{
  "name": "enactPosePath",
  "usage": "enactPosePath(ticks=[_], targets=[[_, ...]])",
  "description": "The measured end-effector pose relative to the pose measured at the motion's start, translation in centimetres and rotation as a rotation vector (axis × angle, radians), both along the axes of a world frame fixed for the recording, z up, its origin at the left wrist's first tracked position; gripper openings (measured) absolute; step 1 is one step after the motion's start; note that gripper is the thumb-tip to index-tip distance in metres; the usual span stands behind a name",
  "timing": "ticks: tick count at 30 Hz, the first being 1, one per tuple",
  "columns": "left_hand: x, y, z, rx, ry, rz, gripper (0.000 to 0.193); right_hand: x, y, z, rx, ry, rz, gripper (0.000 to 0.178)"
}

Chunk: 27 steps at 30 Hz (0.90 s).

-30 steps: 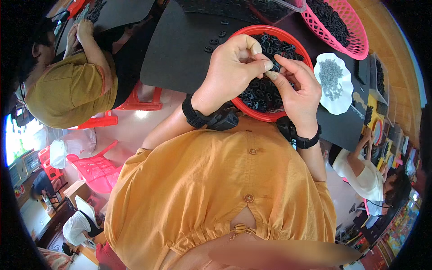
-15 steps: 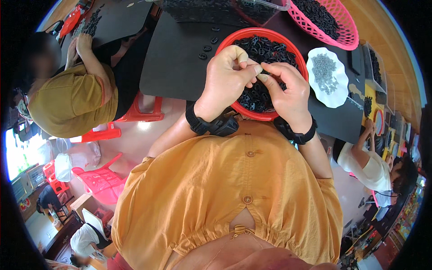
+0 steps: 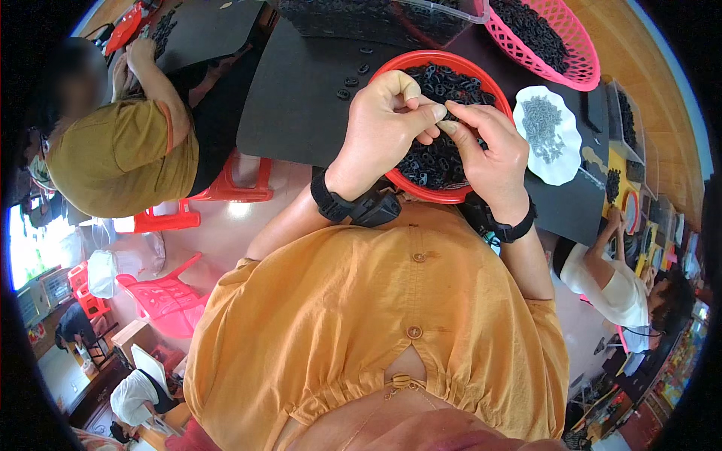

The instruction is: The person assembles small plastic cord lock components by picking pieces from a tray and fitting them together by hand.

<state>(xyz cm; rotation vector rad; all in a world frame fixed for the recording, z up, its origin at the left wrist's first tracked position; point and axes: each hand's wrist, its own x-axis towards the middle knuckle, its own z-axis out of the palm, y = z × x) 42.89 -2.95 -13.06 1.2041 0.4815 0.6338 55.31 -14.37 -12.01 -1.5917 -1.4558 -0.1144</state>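
Note:
Both of my hands meet fingertip to fingertip above a red basin (image 3: 389, 66) heaped with small black plastic pieces (image 3: 430, 164). My left hand (image 3: 385, 124) is closed in a pinch, thumb against the curled fingers. Close beside it, my right hand (image 3: 492, 146) pinches too, its thumb and index finger at the left thumb's tip. Whatever lies between the fingertips is too small and covered to make out. Just right of the right hand stands a white wavy-edged dish (image 3: 564, 171) with many tiny pale grey pieces (image 3: 543, 128) on it.
Several loose black pieces (image 3: 351, 81) lie on the dark table (image 3: 289, 113) left of the basin. A clear bin (image 3: 338, 22) and a pink basket (image 3: 587, 60), both holding black parts, stand behind. Co-workers sit at left (image 3: 120, 158) and right (image 3: 613, 289); a red stool (image 3: 244, 184) is at left.
My right hand has shifted slightly right and its fingers have straightened a little. The left hand stays nearly in place, still pinching. The view has tilted slightly.

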Motion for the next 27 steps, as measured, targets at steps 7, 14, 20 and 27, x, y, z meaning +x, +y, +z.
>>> enactPosePath(ticks=[7, 14, 20, 27], targets=[[0.2, 0.8, 0.3, 0.045, 0.051, -0.085, 0.02, 5.5, -0.3, 1.4, -0.195, 0.319, -0.14, 0.024], [0.4, 2.4, -3.9, 0.095, 0.11, -0.053, 0.024, 14.4, 1.7, 3.7, -0.309, -0.073, -0.516, 0.028], [0.4, 2.6, -4.4, 0.123, 0.065, -0.046, 0.021, 10.5, 3.8, -0.6, -0.767, -0.408, 0.024, 0.017], [0.1, 2.6, -4.9, 0.111, -0.025, -0.025, 0.019, 10.2, 3.9, -1.1, -0.712, -0.308, -0.02, 0.021]])
